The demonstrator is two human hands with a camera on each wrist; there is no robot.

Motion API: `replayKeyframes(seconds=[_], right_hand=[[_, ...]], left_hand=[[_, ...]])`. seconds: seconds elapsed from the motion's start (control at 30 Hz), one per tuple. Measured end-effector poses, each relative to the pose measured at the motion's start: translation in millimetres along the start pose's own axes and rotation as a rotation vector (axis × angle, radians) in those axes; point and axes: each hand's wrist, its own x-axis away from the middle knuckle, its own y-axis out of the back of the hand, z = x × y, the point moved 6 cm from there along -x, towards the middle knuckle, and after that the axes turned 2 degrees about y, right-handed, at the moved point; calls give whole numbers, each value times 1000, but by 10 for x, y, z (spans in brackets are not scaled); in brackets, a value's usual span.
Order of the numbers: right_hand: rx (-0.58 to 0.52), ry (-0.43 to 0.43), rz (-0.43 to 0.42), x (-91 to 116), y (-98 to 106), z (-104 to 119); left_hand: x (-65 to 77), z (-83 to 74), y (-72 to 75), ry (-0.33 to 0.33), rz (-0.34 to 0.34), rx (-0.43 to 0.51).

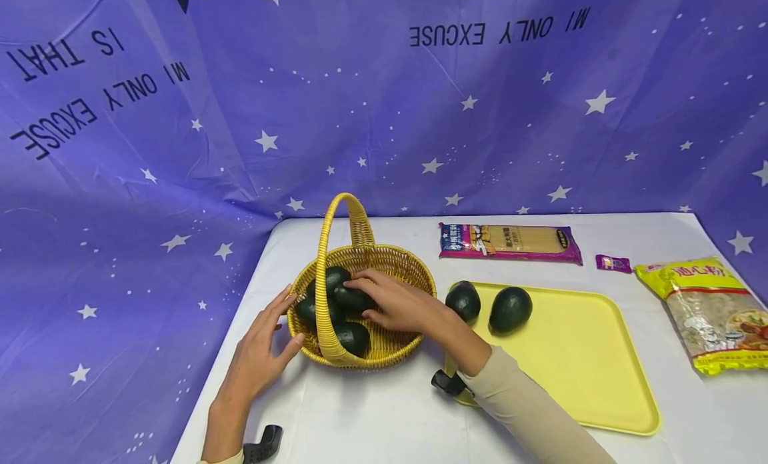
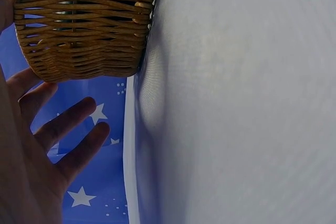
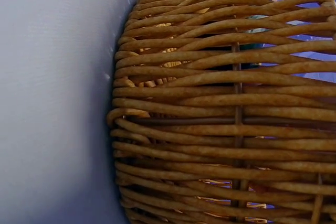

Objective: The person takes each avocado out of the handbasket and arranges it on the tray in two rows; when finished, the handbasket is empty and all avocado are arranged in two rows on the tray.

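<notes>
Yellow wicker basket (image 1: 393, 347) holds four dark avocados (image 1: 352, 339), including the gripped avocado (image 1: 353, 301), long axis roughly left-right, stem end can't tell. Right hand (image 1: 396, 302) curls round it; left hand (image 1: 259, 344), fingers spread, at basket's left rim. Yellow tray (image 1: 582, 357) carries two loose avocados (image 1: 511, 310)

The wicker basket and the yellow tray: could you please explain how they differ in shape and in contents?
The basket is rounded and deep, with an arched handle; the tray is rectangular and shallow, without one.
The basket is woven, while the tray looks smooth.
The basket holds at least four avocados; the tray holds two.
Both are yellow and stand on the white table.
</notes>
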Motion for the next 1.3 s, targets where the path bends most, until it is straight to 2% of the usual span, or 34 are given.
replayKeyframes(seconds=[0.4, 0.67, 0.93, 1.3], right_hand=[[-6, -24, 0, 23, -6, 4], [56, -2, 25, 18, -20, 10], [-3, -7, 49, 13, -50, 6], [-15, -13, 1, 46, 2, 11]], left_hand=[[10, -1, -12, 2, 1, 23], [5, 0, -10, 8, 5, 19], [5, 18, -8, 7, 0, 16], [8, 15, -8, -1, -11, 7]])
